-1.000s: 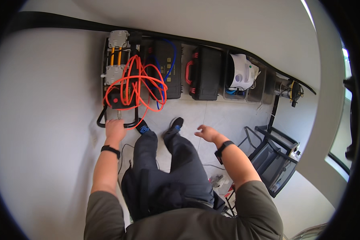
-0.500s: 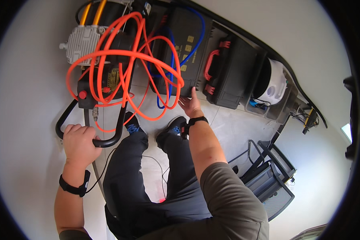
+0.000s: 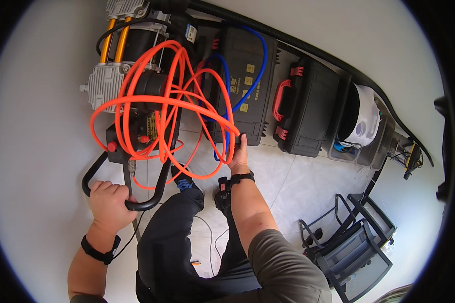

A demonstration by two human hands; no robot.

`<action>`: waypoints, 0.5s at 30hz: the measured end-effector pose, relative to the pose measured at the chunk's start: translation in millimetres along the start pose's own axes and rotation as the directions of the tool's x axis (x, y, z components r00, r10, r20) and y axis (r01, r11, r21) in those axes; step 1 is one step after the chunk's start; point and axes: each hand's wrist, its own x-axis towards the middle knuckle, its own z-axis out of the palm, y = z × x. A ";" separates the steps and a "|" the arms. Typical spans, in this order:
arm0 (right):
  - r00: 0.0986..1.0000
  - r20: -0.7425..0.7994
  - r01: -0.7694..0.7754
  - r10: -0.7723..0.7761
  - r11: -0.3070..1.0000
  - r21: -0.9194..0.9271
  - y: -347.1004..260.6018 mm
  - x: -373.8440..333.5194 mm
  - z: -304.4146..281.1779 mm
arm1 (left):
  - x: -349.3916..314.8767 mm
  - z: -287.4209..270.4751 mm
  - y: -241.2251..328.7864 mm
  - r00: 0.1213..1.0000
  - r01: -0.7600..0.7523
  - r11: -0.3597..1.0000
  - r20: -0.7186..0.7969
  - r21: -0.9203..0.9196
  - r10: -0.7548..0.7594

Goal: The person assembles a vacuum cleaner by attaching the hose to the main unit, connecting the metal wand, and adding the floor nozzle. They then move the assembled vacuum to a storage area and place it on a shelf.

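Observation:
My left hand [image 3: 112, 204] is closed round the curved black handle [image 3: 147, 206] of an air compressor [image 3: 106, 86] with grey finned heads. A coiled orange air hose [image 3: 172, 104] lies over the machine and spreads to the right. My right hand [image 3: 238, 155] is at the near end of a large black tool case [image 3: 247, 113], thumb stretched up against it. Its other fingers are partly hidden behind the orange hose, and I see no firm grip. A thinner blue hose [image 3: 262, 63] loops across the case, down to this hand.
A second black case [image 3: 311, 113] with a red handle stands to the right, then a white appliance [image 3: 361, 116] by grey bins. Along the wall runs a long black hose [image 3: 333, 61]. A black chair [image 3: 351, 255] stands at lower right. Thin cables lie between my legs.
The whole view has shifted, so the compressor and cases sit lower. My right hand has moved slightly left along the case end, toward the hoses. My left hand keeps its grip.

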 end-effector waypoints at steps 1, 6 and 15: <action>1.000 0.009 0.014 -0.014 1.000 -0.017 1.2 -1.1 -0.9 | 0.1 0.2 -0.1 1.000 0.003 1.000 0.004 0.006 -0.003; 0.995 -0.097 0.022 -0.027 0.998 -0.051 24.2 -19.5 1.2 | 1.0 -0.4 0.5 0.999 -0.022 1.000 -0.026 0.021 0.022; 1.000 -0.013 0.005 -0.006 1.000 -0.029 42.7 -29.4 -13.5 | -0.2 2.3 -0.8 0.999 -0.027 1.000 -0.031 0.013 0.027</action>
